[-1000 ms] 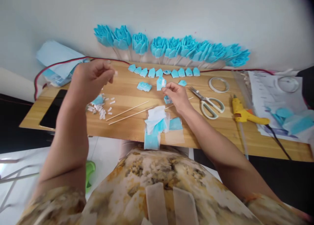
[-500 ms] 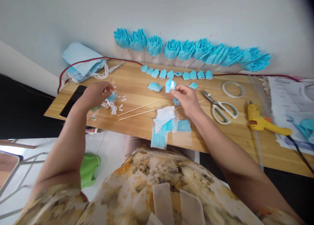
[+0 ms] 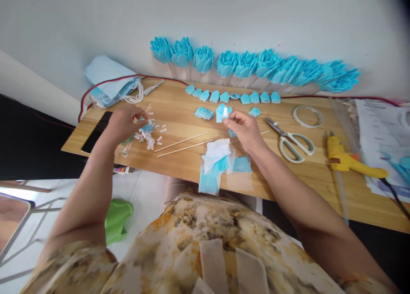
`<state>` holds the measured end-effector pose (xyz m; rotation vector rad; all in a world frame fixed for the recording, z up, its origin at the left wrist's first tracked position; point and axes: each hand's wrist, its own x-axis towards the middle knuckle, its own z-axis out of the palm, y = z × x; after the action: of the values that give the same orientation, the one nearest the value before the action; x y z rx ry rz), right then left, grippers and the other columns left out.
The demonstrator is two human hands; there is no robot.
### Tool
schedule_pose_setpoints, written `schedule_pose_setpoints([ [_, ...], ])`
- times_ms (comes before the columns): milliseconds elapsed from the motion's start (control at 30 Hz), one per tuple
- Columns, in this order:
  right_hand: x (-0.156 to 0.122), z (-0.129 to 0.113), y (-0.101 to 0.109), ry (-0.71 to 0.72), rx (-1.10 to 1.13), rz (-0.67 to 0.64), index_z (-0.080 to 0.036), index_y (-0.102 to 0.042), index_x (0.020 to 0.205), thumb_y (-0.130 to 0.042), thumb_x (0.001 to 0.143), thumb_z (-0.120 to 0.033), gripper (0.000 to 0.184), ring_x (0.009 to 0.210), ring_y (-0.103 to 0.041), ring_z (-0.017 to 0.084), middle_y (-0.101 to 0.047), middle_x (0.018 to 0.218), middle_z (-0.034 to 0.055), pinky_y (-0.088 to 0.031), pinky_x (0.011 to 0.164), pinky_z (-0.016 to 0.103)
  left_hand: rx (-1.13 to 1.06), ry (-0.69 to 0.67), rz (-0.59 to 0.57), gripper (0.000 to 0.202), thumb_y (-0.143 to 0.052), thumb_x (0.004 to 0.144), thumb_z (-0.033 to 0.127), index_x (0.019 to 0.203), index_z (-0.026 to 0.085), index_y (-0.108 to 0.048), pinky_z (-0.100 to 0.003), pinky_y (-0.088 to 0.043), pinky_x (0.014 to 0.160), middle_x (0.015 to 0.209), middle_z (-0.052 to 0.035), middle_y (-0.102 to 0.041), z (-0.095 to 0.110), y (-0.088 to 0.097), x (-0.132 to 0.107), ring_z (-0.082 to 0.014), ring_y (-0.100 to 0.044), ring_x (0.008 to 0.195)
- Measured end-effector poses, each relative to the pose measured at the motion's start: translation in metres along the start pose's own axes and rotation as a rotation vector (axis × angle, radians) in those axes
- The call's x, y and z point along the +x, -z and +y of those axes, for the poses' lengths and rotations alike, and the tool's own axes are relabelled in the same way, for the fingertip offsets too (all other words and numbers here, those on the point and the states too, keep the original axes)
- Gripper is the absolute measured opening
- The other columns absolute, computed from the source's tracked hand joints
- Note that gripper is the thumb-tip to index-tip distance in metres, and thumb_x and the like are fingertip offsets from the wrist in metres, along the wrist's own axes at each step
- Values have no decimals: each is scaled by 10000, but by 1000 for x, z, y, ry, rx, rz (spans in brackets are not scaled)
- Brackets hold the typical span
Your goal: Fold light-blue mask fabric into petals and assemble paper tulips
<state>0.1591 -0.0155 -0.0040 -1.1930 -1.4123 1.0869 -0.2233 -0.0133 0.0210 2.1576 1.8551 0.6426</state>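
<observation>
My right hand [image 3: 244, 129] pinches a folded blue paper petal [image 3: 222, 113] with a white strip on it, held just above the wooden board [image 3: 179, 157]. My left hand [image 3: 123, 122] rests at the board's left part with its fingers curled together over a heap of small white paper scraps [image 3: 147, 136]; what its fingertips hold, if anything, I cannot make out. A row of folded blue petals [image 3: 232, 97] lies behind my right hand. Two thin wooden sticks [image 3: 183, 144] lie between my hands.
Blue paper roses [image 3: 253, 65] lean against the wall. Scissors [image 3: 290, 139], a tape roll [image 3: 307, 116] and a yellow glue gun [image 3: 347, 160] lie to the right. A stack of blue and white sheets [image 3: 215, 166] is at the near edge, a phone [image 3: 96, 132] at the left.
My left hand came down from in front of the wall to the scrap heap on the board. The camera swung left. My right hand kept hold of the petal.
</observation>
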Motion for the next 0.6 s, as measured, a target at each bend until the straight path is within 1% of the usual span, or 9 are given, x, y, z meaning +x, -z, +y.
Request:
schedule_pose_setpoints([
  [67,0,0,0,5,4,-6,-209,-579,622,-701,717,-337,201,628,-425,117,-524,619,-29,-330,609,282,35,-33,-32,128,-653,743,316,810,232,-724,-318,-339,685,755,-11,-589,0,1,-2,-167,-477,700],
  [133,0,0,0,2,7,-12,-210,-579,628,-702,720,-338,200,633,-432,119,-533,627,-28,-336,616,283,65,-52,-50,163,-603,752,296,827,222,-728,-326,-359,710,792,-28,-605,-2,2,-4,-182,-503,730],
  [200,0,0,0,-4,12,-15,-212,-581,639,-700,723,-335,191,641,-437,121,-537,636,-28,-341,622,284,62,-62,-51,187,-579,778,313,830,219,-732,-331,-381,728,815,-41,-627,0,3,-6,-197,-533,759],
  [267,-1,-1,-1,-6,20,-22,-213,-574,639,-699,720,-334,192,639,-426,119,-526,635,-32,-337,621,282,27,-81,-44,224,-572,832,364,840,213,-737,-342,-409,761,849,-59,-667,9,4,-8,-212,-568,799],
  [367,-2,-3,-3,0,43,-50,-214,-548,628,-703,714,-353,226,610,-368,104,-474,615,-46,-311,605,277,-126,-107,2,290,-585,883,450,837,210,-740,-339,-443,798,906,-74,-715,39,-1,-9,-220,-613,863],
  [400,-2,-4,-3,1,50,-62,-215,-539,628,-708,714,-366,242,601,-349,101,-457,610,-51,-302,599,275,-223,-85,25,299,-591,879,466,821,215,-742,-324,-455,781,888,-64,-716,53,-6,-9,-212,-623,852],
  [433,-3,-4,-4,0,55,-72,-216,-534,630,-711,715,-380,256,596,-338,99,-442,605,-55,-293,594,274,-311,-61,19,303,-591,881,466,826,213,-748,-315,-463,775,878,-60,-719,68,-12,-8,-207,-630,846],
  [500,-3,-5,-4,-3,52,-83,-218,-535,642,-712,721,-412,275,594,-334,100,-423,597,-58,-275,586,273,-465,-57,-52,320,-609,870,477,851,198,-763,-299,-474,750,890,-67,-734,97,-27,-6,-195,-636,824],
  [600,-4,-4,-2,-9,48,-97,-216,-547,668,-703,739,-447,288,604,-347,102,-432,615,-56,-265,587,274,-665,-56,-187,379,-624,872,521,967,184,-770,-275,-480,719,923,-77,-746,134,-53,3,-167,-623,791],
])
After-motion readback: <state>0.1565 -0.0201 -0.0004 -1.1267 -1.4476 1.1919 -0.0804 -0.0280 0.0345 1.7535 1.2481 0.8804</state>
